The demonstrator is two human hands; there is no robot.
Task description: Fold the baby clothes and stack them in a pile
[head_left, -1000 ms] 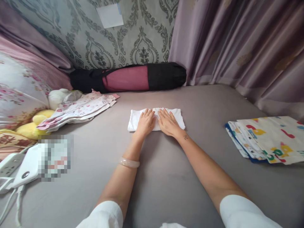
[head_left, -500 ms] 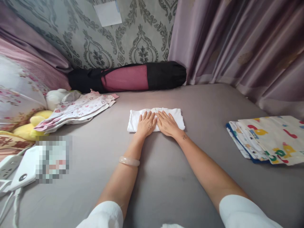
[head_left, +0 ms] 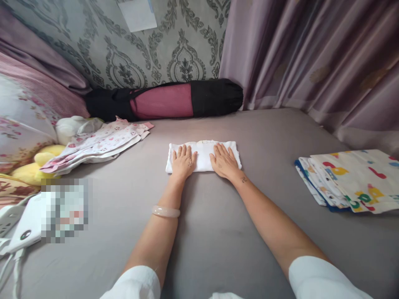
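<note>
A white cloth [head_left: 204, 160], folded into a flat oblong, lies on the grey bed sheet [head_left: 205, 232] in front of me. My left hand [head_left: 184, 162] rests palm down on its left part, fingers spread. On its right part lies my right hand [head_left: 225, 161], also flat with the fingers apart. A strip of white cloth shows between the two hands. What kind of garment or cloth it is, I cannot tell. A pale bangle [head_left: 166, 211] circles my left wrist.
Folded printed cloths [head_left: 358, 178] are stacked at the right. At the left lie pink-patterned baby clothes [head_left: 102, 143], a yellow plush toy [head_left: 34, 168] and a white power bank [head_left: 29, 222] with cables. A black and pink long bag [head_left: 162, 101] lies along the wall.
My hands have slid apart over the white cloth, the left one leftward and the right one rightward. Both stay flat on it. The view has shifted slightly.
</note>
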